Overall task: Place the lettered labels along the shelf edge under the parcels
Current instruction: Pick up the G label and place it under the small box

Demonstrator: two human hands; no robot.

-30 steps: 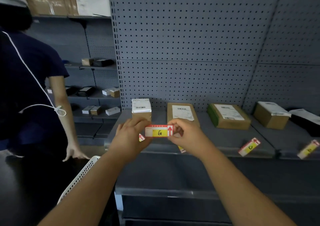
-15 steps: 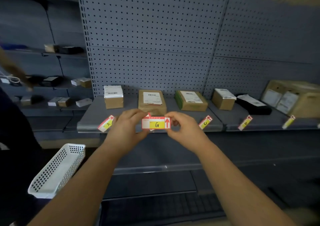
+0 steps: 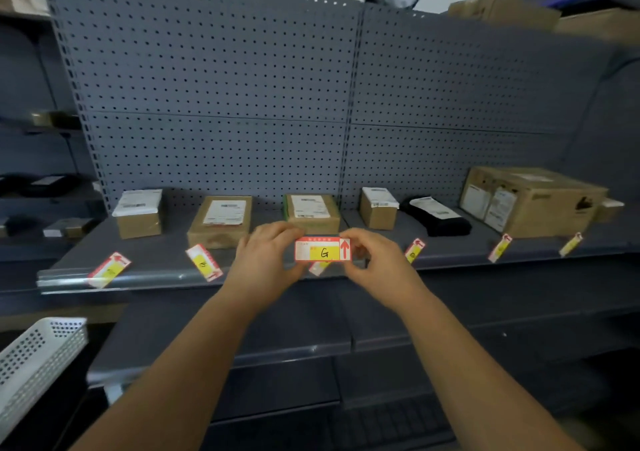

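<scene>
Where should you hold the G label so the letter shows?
Pinch the G label by its two short ends, from either side, as the left hand and right hand do. It is a thin flat strip, so end pinches leave the letter uncovered.

Between the left hand (image 3: 266, 260) and right hand (image 3: 377, 263), the G label (image 3: 322, 249) is white, red-bordered, with a red arrow and a yellow patch lettered black. Beyond the hands, brown parcels (image 3: 221, 234) bear white slips before a grey pegboard (image 3: 214, 80) dotted with holes. Right of the right hand lies a black parcel (image 3: 446, 223).
</scene>
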